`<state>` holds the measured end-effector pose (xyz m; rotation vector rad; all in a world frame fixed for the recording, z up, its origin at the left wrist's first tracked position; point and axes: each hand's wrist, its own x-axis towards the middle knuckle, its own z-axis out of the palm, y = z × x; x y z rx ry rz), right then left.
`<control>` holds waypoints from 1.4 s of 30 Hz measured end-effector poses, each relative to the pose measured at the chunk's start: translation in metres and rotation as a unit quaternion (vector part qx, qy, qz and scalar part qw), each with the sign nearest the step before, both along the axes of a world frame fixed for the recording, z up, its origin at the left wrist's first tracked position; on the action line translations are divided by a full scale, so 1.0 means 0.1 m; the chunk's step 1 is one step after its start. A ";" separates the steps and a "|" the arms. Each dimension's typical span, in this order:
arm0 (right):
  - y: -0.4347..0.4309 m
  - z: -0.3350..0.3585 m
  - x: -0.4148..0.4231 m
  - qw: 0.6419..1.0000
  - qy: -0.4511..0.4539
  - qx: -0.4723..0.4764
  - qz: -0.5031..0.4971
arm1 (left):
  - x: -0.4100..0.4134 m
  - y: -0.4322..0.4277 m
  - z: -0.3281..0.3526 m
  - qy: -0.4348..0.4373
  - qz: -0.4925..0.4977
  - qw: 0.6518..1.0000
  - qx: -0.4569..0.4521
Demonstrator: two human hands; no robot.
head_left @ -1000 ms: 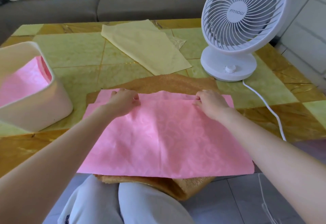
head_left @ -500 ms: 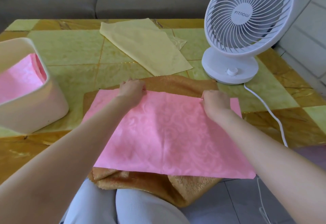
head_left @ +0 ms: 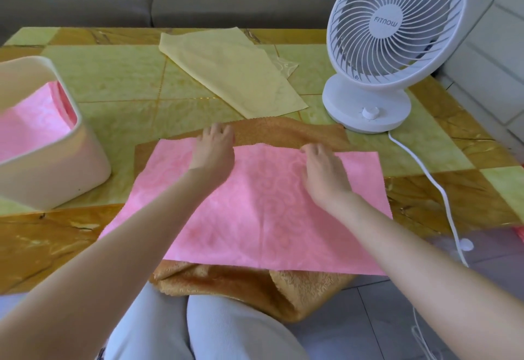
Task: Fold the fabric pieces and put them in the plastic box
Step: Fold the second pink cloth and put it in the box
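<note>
At the left of the frame the plastic box stands on the bench, and a pink piece is already seen inside it. Toward the middle, the pink fabric is spread flat over a golden-brown fabric, with its near edge carried past the bench edge above the knees. The left hand is laid on the far edge with its fingers fairly straight and pressed flat, and nothing appears to be gripped. Just to its right, the right hand is set on the same edge with its fingers bent down. Whether the edge is pinched there cannot be told. (The yellow fabric at upper middle and the fan at upper right are left alone.)

The first fold of the pink fabric is judged to be in preparation. Only the pink layer should be taken up, since the golden-brown fabric lies directly beneath and could easily be caught with it. Both hands are placed near the middle of the edge, so a wider hold toward the corners would be advised; otherwise the ends may sag and the fold may skew. The far edge should then be drawn to the near edge, the corners matched, and the crease smoothed outward.
</note>
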<state>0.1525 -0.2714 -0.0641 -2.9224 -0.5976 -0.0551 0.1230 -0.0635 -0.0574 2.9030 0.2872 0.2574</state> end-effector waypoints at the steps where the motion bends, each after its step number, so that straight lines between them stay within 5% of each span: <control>1: 0.04 0.00 -0.17 0.998 0.018 0.042 0.032 | -0.09 -0.06 0.00 0.013 -0.015 0.999 -0.037; 5: 0.13 -0.03 -0.90 0.976 0.106 0.148 0.117 | -0.49 -0.25 -0.11 0.085 -0.064 0.991 -0.084; 11: 0.08 -0.13 -1.36 0.975 0.146 -0.015 0.168 | -0.85 -0.26 -0.11 0.150 -0.090 0.983 -0.047; 19: -0.11 -0.08 -1.58 0.970 0.027 -0.081 0.229 | -1.30 -0.31 -0.03 0.192 -0.128 0.972 -0.040; 23: -0.17 -0.03 -1.58 0.969 -0.012 0.045 0.241 | -1.48 -0.37 0.02 0.206 -0.154 0.964 -0.062; 27: -0.22 0.09 -1.43 0.981 -0.032 0.068 0.179 | -1.59 -0.45 0.05 0.187 -0.195 0.960 0.067; 33: -0.50 0.06 -1.42 0.988 -0.005 -0.059 0.143 | -1.59 -0.47 0.18 0.178 -0.128 0.953 0.208; 37: -0.70 0.04 -1.49 0.978 0.024 -0.109 0.177 | -1.74 -0.49 0.24 0.216 -0.142 0.962 0.088; 42: -0.83 0.19 -1.28 0.959 0.212 -0.067 0.178 | -1.67 -0.35 0.39 0.299 -0.162 0.937 -0.079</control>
